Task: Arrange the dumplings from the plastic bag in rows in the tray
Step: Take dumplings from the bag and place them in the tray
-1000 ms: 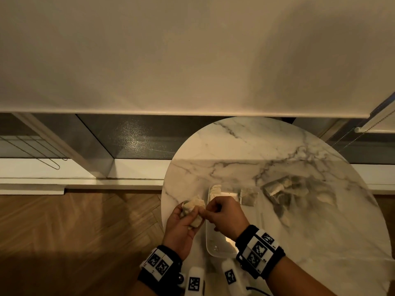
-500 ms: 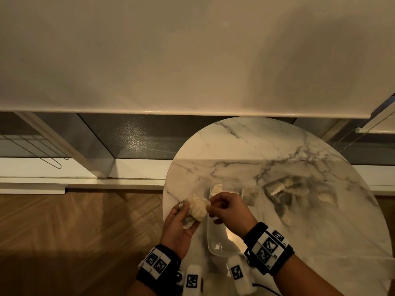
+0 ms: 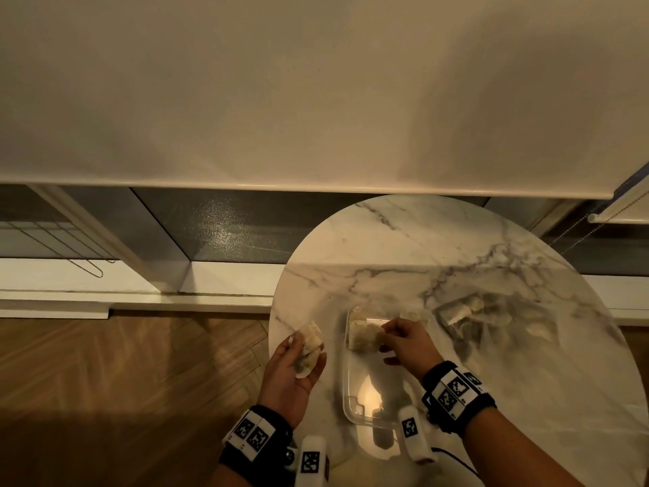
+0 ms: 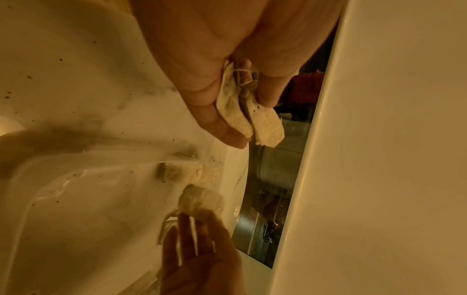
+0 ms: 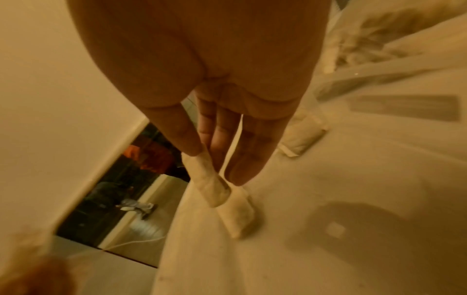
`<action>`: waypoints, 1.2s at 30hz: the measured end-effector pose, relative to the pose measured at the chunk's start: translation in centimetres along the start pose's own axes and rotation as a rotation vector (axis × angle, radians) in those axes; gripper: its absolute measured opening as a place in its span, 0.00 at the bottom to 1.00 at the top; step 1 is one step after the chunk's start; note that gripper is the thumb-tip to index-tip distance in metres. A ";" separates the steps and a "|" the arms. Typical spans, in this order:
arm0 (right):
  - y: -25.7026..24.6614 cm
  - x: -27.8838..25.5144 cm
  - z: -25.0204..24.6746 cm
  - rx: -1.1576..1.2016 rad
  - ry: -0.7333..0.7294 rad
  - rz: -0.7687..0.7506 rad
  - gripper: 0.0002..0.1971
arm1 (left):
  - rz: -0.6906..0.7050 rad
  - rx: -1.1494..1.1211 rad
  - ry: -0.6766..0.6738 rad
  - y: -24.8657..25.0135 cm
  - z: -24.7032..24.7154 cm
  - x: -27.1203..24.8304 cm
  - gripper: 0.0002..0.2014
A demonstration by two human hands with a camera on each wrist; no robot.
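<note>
My left hand [image 3: 299, 351] hovers over the table's left edge, its thumb and fingers gripping a clump of pale dumplings [image 3: 312, 340], seen close in the left wrist view as the clump [image 4: 252, 119]. My right hand [image 3: 386, 338] pinches a single dumpling [image 3: 365, 337] between thumb and fingers, low over the far left corner of the clear plastic tray [image 3: 346, 398]. The right wrist view shows that dumpling [image 5: 209, 179] just above another one [image 5: 240, 217] lying in the tray. A third dumpling [image 3: 411, 315] lies at the tray's far edge. The plastic bag [image 3: 491, 318] with more dumplings lies right of the tray.
The round marble table [image 3: 439, 247] stands close to a white wall and a low window sill [image 3: 105, 275]. Wooden floor [image 3: 123, 381] lies to the left, below the table's edge. Wrist bands with markers sit on both forearms.
The hands were together on one clump. Now they have pulled apart: my right hand has carried one dumpling right over the tray, and my left hand keeps the others.
</note>
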State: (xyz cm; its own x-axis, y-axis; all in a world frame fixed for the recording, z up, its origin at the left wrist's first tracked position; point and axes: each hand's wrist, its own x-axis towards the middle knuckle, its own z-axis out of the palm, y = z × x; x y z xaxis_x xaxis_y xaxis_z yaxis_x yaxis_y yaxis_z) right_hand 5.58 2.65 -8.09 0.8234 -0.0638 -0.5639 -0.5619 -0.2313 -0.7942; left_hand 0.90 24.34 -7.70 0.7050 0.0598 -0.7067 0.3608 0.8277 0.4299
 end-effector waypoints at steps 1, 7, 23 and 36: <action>0.6 0.7 -0.1 -0.051 0.015 0.040 0.02 | -0.001 -0.001 0.003 0.0 0.0 0.0 0.15; 1.8 2.6 1.2 -0.135 -0.166 0.202 0.04 | 0.007 0.003 0.015 0.1 -0.6 0.4 0.18; 1.6 5.1 2.8 -0.343 0.023 -0.023 0.03 | 0.017 -0.018 0.032 0.1 -1.0 0.8 0.16; 2.6 5.8 2.8 -0.272 0.098 -0.030 0.09 | 0.026 -0.010 0.043 -0.2 -1.0 1.2 0.24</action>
State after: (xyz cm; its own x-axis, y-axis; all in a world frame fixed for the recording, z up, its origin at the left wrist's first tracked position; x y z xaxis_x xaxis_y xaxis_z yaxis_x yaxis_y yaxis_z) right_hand 8.65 4.37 -14.02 0.8504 -0.1434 -0.5063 -0.5063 -0.4853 -0.7128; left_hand 1.05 24.78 -9.24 0.6869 0.1057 -0.7191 0.3362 0.8309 0.4433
